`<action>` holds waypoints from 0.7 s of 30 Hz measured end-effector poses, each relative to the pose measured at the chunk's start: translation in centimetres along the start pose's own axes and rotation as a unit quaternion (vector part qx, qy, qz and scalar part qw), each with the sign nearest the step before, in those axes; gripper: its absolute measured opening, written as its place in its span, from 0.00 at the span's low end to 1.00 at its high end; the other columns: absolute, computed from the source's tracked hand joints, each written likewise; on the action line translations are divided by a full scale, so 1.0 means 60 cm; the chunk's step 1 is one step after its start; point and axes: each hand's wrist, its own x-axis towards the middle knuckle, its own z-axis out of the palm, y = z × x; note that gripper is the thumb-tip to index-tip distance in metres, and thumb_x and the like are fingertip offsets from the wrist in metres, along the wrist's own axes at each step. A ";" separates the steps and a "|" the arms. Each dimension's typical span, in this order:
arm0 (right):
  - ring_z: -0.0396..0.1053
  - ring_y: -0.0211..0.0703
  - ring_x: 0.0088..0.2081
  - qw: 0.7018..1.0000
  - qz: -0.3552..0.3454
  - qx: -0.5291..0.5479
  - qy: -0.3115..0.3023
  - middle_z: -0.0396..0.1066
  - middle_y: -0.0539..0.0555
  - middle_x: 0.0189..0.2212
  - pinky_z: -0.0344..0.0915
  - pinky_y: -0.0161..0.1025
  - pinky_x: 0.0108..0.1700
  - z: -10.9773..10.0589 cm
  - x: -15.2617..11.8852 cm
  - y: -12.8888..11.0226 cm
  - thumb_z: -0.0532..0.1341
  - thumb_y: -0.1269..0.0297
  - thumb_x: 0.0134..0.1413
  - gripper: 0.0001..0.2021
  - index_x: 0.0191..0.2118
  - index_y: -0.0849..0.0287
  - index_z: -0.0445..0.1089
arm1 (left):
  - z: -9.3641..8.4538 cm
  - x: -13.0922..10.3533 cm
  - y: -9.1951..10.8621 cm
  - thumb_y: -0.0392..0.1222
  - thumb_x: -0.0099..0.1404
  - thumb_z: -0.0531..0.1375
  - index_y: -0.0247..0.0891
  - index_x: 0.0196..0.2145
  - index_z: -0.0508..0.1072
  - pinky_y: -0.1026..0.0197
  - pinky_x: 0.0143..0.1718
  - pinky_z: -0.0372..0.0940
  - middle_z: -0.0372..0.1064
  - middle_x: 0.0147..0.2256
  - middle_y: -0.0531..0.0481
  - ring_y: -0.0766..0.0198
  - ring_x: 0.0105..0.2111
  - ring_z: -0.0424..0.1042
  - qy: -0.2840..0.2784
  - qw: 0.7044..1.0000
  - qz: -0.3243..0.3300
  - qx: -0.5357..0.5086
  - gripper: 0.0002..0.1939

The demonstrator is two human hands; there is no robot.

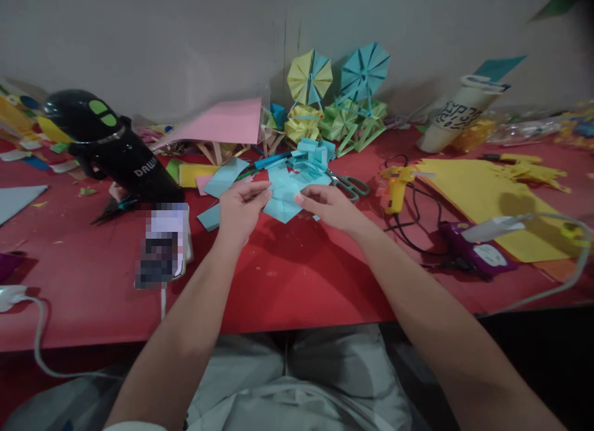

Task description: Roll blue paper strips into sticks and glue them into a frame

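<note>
Well inside table edge (297,323), blue paper (284,202) between both hands (239,211) (330,209)

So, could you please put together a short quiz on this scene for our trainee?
1. Multiple choice: what are the fingertips of the left hand and right hand at?
a) the scissors
b) the light-blue paper
c) the phone

2. True or false: the yellow glue gun is to the right of both hands.

3. Fill in the colour: the large sheet at the back, right of the black lettered object, is ____.

Key: 1: b. 2: true. 3: pink.
</note>
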 end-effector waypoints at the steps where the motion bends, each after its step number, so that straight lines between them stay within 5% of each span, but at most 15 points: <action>1: 0.56 0.34 0.24 1.000 -0.009 -0.009 0.014 0.56 0.45 0.20 0.54 0.36 0.27 0.002 0.000 0.000 0.64 0.34 0.48 0.28 0.24 0.56 0.59 | 0.003 -0.003 0.000 0.42 0.51 0.72 0.37 0.36 0.83 0.57 0.39 0.74 0.80 0.34 0.46 0.59 0.36 0.78 -0.010 1.000 -0.001 0.001 0.13; 5: 0.47 0.33 0.24 0.997 -0.034 -0.023 0.058 0.45 0.44 0.19 0.47 0.36 0.26 0.006 0.002 0.006 0.63 0.35 0.51 0.31 0.20 0.55 0.50 | 0.013 -0.010 0.006 0.42 0.51 0.72 0.37 0.36 0.83 0.59 0.36 0.72 0.79 0.32 0.47 0.61 0.34 0.77 -0.029 0.999 -0.020 -0.007 0.14; 21: 0.50 0.35 0.24 0.981 -0.090 -0.060 0.158 0.55 0.47 0.21 0.50 0.37 0.27 0.018 0.006 0.008 0.59 0.46 0.58 0.20 0.25 0.56 0.61 | 0.019 -0.016 0.024 0.37 0.50 0.69 0.36 0.39 0.77 0.62 0.33 0.72 0.72 0.28 0.52 0.65 0.31 0.74 -0.059 0.991 -0.120 -0.020 0.17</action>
